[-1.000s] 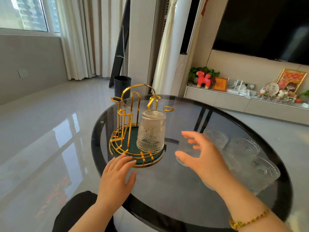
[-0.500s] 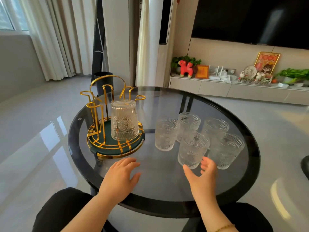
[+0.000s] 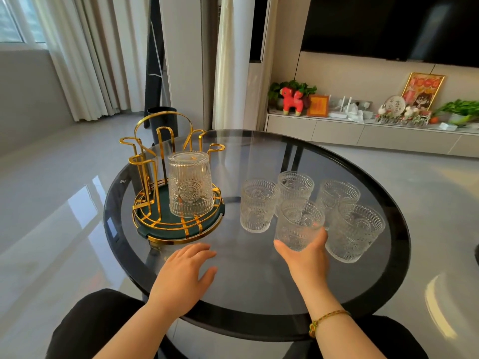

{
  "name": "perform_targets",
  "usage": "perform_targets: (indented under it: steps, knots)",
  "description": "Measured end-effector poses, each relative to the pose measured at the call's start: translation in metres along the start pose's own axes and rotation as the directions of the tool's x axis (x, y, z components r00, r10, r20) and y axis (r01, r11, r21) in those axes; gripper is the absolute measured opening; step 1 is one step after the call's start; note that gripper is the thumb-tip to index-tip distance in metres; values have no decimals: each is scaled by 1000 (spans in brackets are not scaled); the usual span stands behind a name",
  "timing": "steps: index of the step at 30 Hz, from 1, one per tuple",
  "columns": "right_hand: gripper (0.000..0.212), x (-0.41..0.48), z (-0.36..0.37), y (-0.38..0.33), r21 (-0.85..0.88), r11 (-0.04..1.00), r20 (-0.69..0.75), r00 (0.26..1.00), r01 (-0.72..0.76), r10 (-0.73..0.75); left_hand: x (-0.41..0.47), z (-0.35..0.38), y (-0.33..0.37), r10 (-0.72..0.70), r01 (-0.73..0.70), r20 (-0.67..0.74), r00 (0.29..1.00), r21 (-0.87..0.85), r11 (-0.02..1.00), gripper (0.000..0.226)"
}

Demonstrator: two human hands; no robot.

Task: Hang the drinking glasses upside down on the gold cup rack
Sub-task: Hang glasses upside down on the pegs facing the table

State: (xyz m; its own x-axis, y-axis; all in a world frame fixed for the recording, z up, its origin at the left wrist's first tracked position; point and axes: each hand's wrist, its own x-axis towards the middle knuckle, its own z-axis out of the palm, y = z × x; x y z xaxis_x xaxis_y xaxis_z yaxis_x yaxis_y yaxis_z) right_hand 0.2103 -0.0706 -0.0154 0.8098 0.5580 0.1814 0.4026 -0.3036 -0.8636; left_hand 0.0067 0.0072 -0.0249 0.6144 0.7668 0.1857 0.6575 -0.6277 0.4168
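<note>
A gold cup rack (image 3: 155, 177) with a dark green base stands on the left of a round dark glass table (image 3: 259, 294). One embossed clear glass (image 3: 190, 185) hangs upside down on its front peg. Several more glasses stand upright in a cluster to the right, among them the leftmost glass (image 3: 256, 206) and the rightmost glass (image 3: 355, 231). My right hand (image 3: 305, 257) grips the nearest glass (image 3: 298, 224) around its lower part, thumb on its left side. My left hand (image 3: 181, 273) rests flat on the tabletop in front of the rack, fingers apart.
Beyond the table are a black bin (image 3: 163, 117) by the curtains, a low white cabinet (image 3: 363, 133) with ornaments and a wall television (image 3: 388, 24). My dark-clothed knees (image 3: 98, 325) sit under the table's near edge.
My right hand has moved forward and closed around the nearest glass. The left hand stays flat near the rack. The camera has shifted slightly.
</note>
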Motion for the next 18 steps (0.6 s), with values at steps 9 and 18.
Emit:
perform_targets:
  steps: [9, 18]
  knots:
    - [74, -6, -16, -1, 260, 965, 123, 992, -5, -28, -3, -5, 1, -41, 36, -54, 998, -85, 996, 34]
    - [43, 8, -58, -55, 318, 945, 446, 866, 81, -225, -4, -31, -26, -234, 192, -325, 916, -156, 969, 45]
